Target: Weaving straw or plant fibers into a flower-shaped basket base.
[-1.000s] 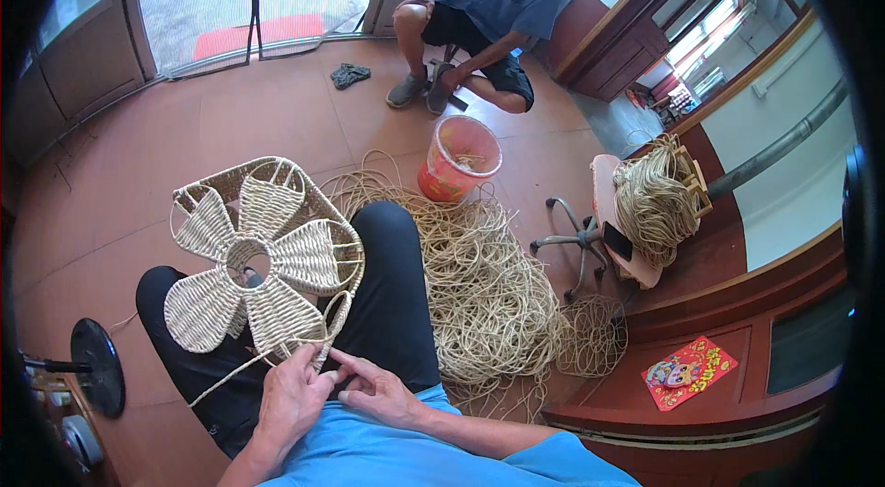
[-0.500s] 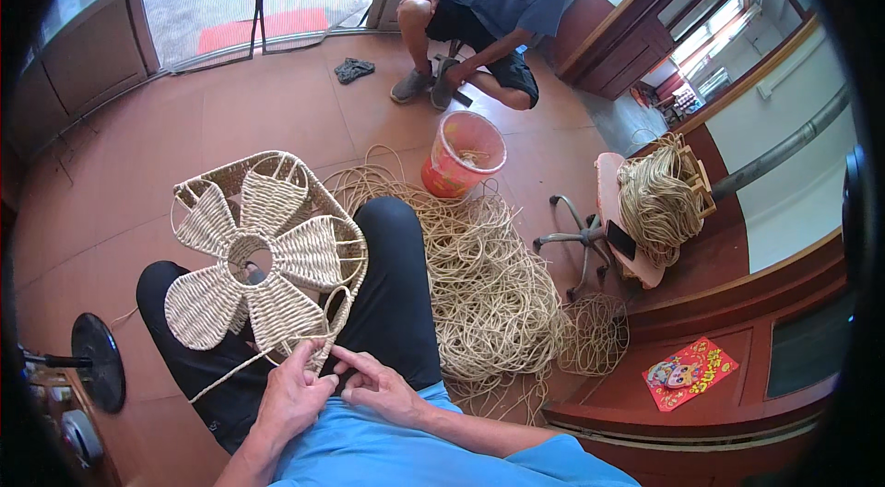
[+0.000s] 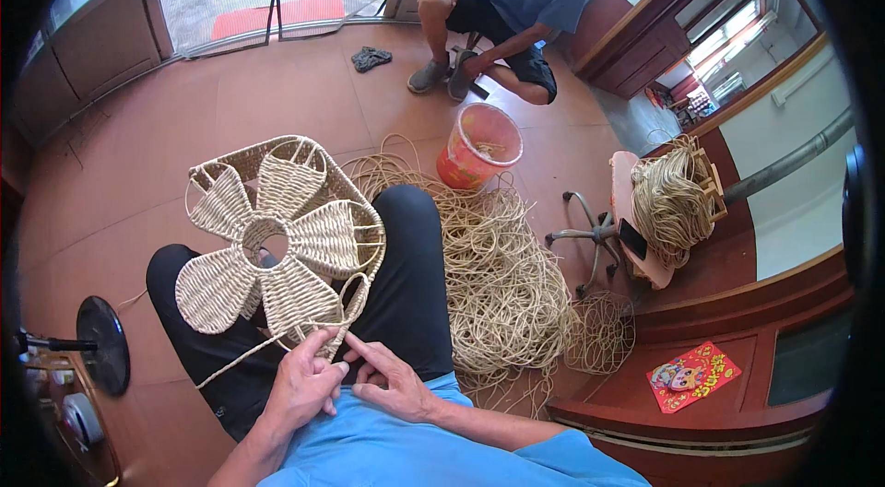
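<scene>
A woven straw basket [image 3: 364, 211] with a flower-shaped face of broad petals [image 3: 217, 289] round an open centre rests across my thighs. My left hand [image 3: 309, 381] is closed at its near corner, fingertips against the woven rim. From the other side my right hand [image 3: 392, 386] reaches the same corner, its index finger stretched to the rim and its other fingers curled. What lies between the fingertips is mostly hidden. A loose straw cord [image 3: 241, 358] runs out leftward from this corner, and another strand [image 3: 355, 289] loops up beside the nearest petal.
A big heap of straw cord [image 3: 502, 293] covers the floor at right. Beyond it stand a red bucket [image 3: 466, 160] and a seated person [image 3: 521, 3]. A swivel chair [image 3: 622, 220] holds more cord [image 3: 678, 201] and a phone [image 3: 632, 238]. A black round base [image 3: 101, 346] is at left.
The whole view has shifted slightly, so everything sits a little further right. My hands stay at the basket's near corner, with the left fingers slightly more curled.
</scene>
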`<state>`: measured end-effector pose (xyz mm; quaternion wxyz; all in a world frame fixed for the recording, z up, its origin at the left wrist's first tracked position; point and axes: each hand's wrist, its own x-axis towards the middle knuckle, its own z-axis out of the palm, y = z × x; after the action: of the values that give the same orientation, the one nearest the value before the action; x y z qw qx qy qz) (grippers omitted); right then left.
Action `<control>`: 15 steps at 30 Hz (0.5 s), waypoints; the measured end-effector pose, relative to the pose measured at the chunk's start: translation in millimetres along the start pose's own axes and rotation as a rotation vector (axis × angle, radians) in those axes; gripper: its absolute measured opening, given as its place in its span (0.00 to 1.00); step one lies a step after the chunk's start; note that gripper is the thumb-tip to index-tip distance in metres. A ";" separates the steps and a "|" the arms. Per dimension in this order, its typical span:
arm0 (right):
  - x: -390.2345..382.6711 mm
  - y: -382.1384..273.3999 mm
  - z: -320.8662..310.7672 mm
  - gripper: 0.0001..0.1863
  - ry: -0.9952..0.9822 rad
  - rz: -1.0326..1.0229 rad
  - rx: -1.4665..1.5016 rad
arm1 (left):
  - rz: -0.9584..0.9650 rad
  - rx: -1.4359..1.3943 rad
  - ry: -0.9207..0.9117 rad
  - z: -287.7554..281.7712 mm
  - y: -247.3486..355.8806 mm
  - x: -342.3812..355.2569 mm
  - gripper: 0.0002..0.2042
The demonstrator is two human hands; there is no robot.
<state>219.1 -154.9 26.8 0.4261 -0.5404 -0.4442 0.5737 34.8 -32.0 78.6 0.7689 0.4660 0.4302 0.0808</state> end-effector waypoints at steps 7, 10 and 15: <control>2.9 2.2 -4.3 0.46 -0.023 0.080 0.153 | -0.021 -0.177 -0.058 0.0 -1.2 0.5 0.34; 3.5 2.9 -4.5 0.45 -0.015 0.102 0.176 | -0.037 -0.161 -0.074 -0.8 1.8 0.4 0.35; 5.0 8.1 -5.2 0.44 -0.019 0.089 0.209 | -0.057 0.006 -0.106 -9.0 8.0 6.3 0.34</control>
<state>224.0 -151.8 17.7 0.4500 -0.5065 -0.3615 0.6405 34.2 -18.4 79.5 0.7913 0.4595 0.4021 0.0325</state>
